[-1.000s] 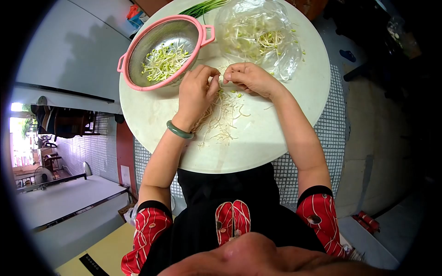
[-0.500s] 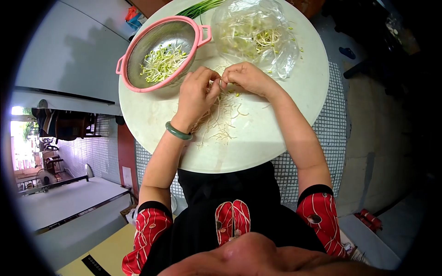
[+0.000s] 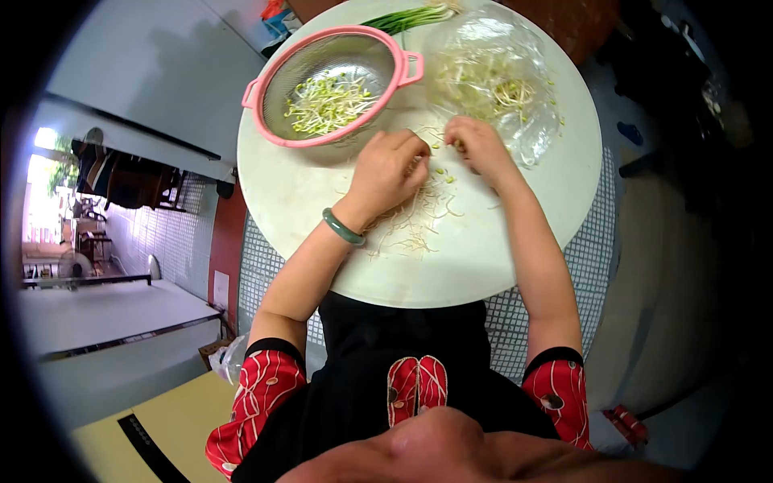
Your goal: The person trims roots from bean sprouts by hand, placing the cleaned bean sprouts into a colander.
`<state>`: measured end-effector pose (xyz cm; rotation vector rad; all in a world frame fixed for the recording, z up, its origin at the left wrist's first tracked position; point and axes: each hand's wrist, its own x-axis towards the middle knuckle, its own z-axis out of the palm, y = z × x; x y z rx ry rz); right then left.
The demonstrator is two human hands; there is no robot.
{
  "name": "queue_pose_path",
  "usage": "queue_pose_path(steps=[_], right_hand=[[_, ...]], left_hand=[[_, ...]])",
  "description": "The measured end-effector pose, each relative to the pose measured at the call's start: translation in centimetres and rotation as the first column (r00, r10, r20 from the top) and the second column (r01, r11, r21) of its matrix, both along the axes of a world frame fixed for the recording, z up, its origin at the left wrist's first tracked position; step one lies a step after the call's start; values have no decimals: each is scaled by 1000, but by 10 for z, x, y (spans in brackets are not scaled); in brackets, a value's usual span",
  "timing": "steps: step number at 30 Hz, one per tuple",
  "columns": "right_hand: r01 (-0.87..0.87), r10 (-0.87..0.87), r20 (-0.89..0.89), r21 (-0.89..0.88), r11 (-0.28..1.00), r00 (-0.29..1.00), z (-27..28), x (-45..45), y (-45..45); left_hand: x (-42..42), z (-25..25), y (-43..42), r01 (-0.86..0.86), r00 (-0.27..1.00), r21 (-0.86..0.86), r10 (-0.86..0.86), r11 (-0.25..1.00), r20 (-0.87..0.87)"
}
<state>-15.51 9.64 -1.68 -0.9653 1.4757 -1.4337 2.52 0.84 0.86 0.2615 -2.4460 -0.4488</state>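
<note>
My left hand (image 3: pixel 390 173), with a green bangle at its wrist, is over the table with its fingers curled together; what they hold is hidden. To its right, apart from it, my right hand (image 3: pixel 481 154) is closed in a pinch near the plastic bag, and its contents are too small to name. Below and between the hands lies a loose heap of thin sprout roots (image 3: pixel 415 229), with a few yellow-green bits. Pale bean sprouts (image 3: pixel 328 103) lie inside a pink-rimmed mesh colander (image 3: pixel 318 142) beyond my left hand. A clear plastic bag (image 3: pixel 483 40) contains more bean sprouts (image 3: pixel 513 94).
Everything stands on a round white table (image 3: pixel 451 282). A bunch of green onions (image 3: pixel 403 19) lies at its far edge behind the colander. Scattered sprout bits lie around the bag. A blue slipper (image 3: pixel 630 134) is on the floor to the right.
My hands have parted from where they met at the fingertips, the right one moving away to the right. The view has shifted, so the table sits further right.
</note>
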Motion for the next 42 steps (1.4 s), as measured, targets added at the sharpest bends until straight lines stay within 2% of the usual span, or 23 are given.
queue_pose_path(steps=[2,4,7,9,11,13,14,15,17,18,21,22,25,26,29,36,39,42], right_hand=[[50,-53,265,21,999,963,9,-4,4],[82,-90,478,37,996,874,18,-6,2],[7,-27,323,62,998,946,50,-4,-15],[-19,14,117,46,999,993,85,1,-42],[-65,66,-53,19,998,996,111,9,-78],[-150,147,-264,11,989,953,111,12,-127],[-192,181,-373,9,981,910,110,13,-150],[-196,208,-563,81,977,800,102,16,-167],[-161,275,-837,224,961,474,85,27,-193],[-135,260,-892,225,965,370,92,37,-197],[-221,197,-900,117,968,388,85,46,-221],[-205,291,-850,221,954,439,85,50,-228],[-261,386,-857,309,915,340,78,61,-234],[-330,411,-857,309,892,311,73,63,-233],[-355,514,-822,417,837,246,65,65,-238],[-406,536,-802,413,815,261,67,72,-240],[-370,435,-829,304,878,351,74,71,-232],[-317,325,-805,180,931,497,83,67,-218]], left_hand=[[3,-1,-4,42,999,4,-42,999,14],[7,-4,-8,54,998,3,-54,999,17],[7,-13,-8,71,997,72,-71,995,0],[1,-15,-6,109,991,139,-96,984,-96],[5,-13,-7,163,985,123,-153,979,-80],[10,-20,-10,238,970,114,-230,965,-73],[11,-23,-13,246,969,110,-245,963,-25],[13,-23,-14,238,971,148,-233,960,-50],[18,-22,-13,222,974,234,-206,946,-92],[16,-21,-16,226,970,248,-195,942,-142],[18,-21,-19,249,960,293,-196,923,-198],[16,-25,-20,257,960,286,-210,923,-183],[17,-24,-20,285,955,317,-240,905,-175],[19,-24,-21,287,955,324,-242,901,-172],[19,-24,-21,293,953,334,-245,896,-180],[18,-28,-21,268,955,332,-203,904,-217],[19,-24,-22,255,958,343,-187,904,-220],[19,-24,-24,228,961,370,-147,901,-235]])
